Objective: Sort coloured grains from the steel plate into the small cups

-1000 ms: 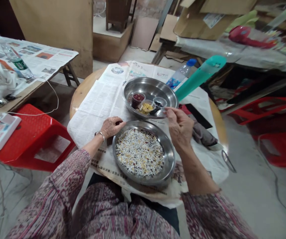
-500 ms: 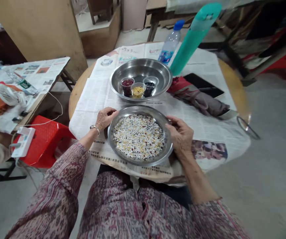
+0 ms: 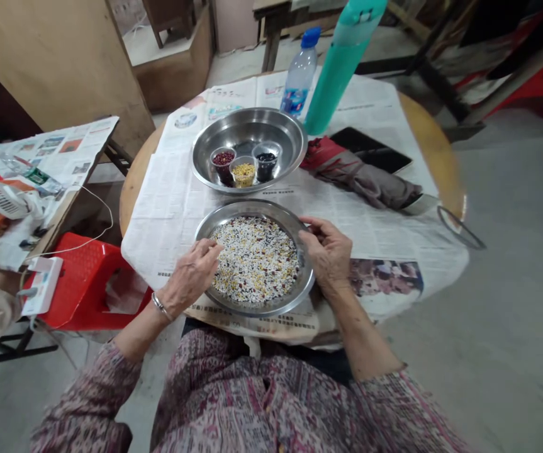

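Note:
A shallow metal dish holds white rice-like grains mixed with yellow, dark red and black ones. My right hand grips its right rim, thumb on top and fingers around the outside. Over the left rim is my left hand, with a bracelet at the wrist. Its fingers are bent and close together, the tips above the grains at the left; whether anything is between them is hidden. Behind the dish, a larger metal basin holds clear cups of red beans, yellow grains and black beans.
Newspaper covers the round table. Toward the back right stand a water bottle and a tall teal container. A folded umbrella lies beside a dark tablet-like object. At left, a power strip rests on a red stool.
My left hand has let go of the dish's left rim and moved inward over the grains. My right hand still grips the rim. The view has shifted slightly.

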The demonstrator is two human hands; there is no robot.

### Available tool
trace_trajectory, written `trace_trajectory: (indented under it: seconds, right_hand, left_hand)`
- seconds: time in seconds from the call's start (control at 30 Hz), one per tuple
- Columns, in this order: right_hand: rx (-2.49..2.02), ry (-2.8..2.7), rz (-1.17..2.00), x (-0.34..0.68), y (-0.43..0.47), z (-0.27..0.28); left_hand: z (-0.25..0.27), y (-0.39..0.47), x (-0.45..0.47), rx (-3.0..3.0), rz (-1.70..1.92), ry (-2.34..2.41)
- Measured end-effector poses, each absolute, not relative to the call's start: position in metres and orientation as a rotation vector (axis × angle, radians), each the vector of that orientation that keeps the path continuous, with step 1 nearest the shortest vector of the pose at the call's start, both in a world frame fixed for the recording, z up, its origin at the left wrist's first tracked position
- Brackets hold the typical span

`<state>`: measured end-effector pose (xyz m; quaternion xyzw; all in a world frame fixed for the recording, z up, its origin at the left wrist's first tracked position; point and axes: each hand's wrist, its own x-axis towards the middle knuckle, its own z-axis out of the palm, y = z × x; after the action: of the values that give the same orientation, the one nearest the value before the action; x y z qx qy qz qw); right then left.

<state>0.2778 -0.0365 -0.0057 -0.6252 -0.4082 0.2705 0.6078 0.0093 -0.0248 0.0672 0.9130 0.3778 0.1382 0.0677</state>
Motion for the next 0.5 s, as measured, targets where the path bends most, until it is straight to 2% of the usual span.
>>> trace_trajectory:
  seconds: [0.17, 0.5]
  right_hand:
    - [-1.448, -0.936, 0.630, 0.277, -0.036, -0.004]
    - [-1.427, -0.914, 0.670, 0.277, -0.034, 0.000]
  left_hand:
    - [0.059, -0.029, 0.031, 2.657, 0.181, 1.319]
    - [0.059, -0.055, 0.074, 2.587, 0.113, 0.888]
